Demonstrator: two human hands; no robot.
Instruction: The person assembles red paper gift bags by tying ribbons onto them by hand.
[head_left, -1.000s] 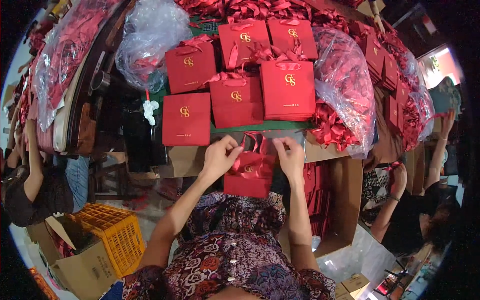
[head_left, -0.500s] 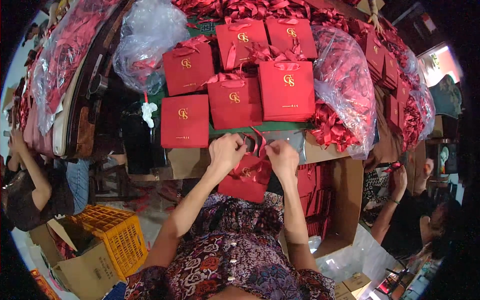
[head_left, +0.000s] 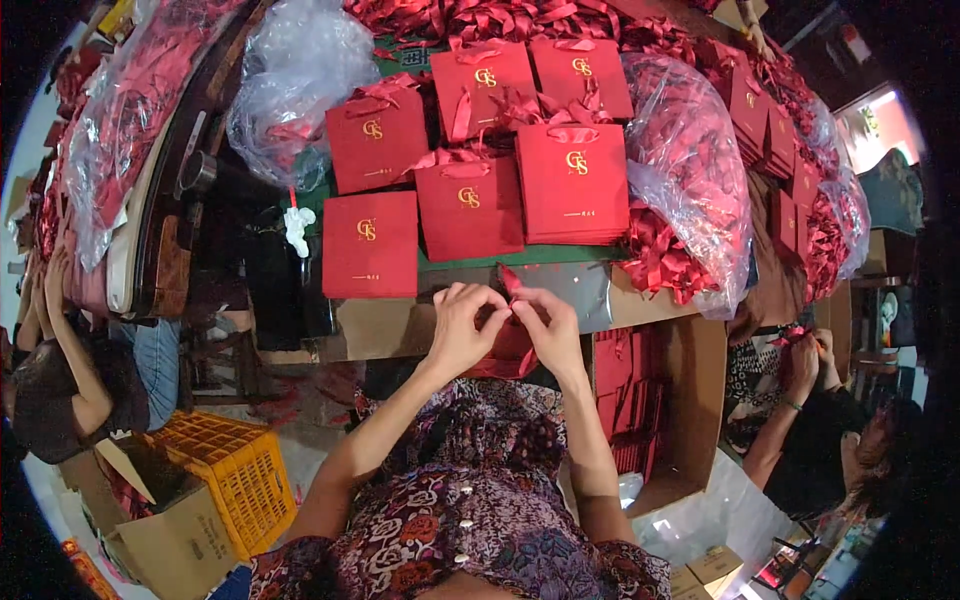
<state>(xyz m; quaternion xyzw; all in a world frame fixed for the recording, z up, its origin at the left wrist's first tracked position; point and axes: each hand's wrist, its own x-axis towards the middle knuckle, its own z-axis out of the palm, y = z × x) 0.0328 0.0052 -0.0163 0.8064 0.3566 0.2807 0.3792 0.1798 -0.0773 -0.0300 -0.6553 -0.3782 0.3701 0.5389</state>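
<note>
Here, label by label, is what we see.

Bag in hand: we hold a small red paper bag [head_left: 508, 350] at the near edge of the table [head_left: 470, 262], above our lap; our hands cover most of it, and only its red lower body shows between the wrists.
Ribbon: a red ribbon [head_left: 509, 281] pokes up between our fingertips at the top of the bag.
Left hand: our left hand [head_left: 462, 328] has thumb and forefinger pinched together on the ribbon, the other fingers curled.
Right hand: our right hand [head_left: 548, 328] pinches the same ribbon from the other side, its fingertips touching those of the left.
Finished bags: flat red bags [head_left: 470, 210] with a small gold emblem lie in overlapping rows on the table just beyond our hands; the bag stack [head_left: 574, 182] on the right is several deep.
Plastic sacks: a clear sack [head_left: 290, 85] sits to the left and a ribbon-filled sack [head_left: 690, 170] to the right.
Carton: an open brown carton [head_left: 690, 400] at our right holds more red bags on edge.
Crate: a yellow crate [head_left: 235, 475] stands low on our left.
</note>
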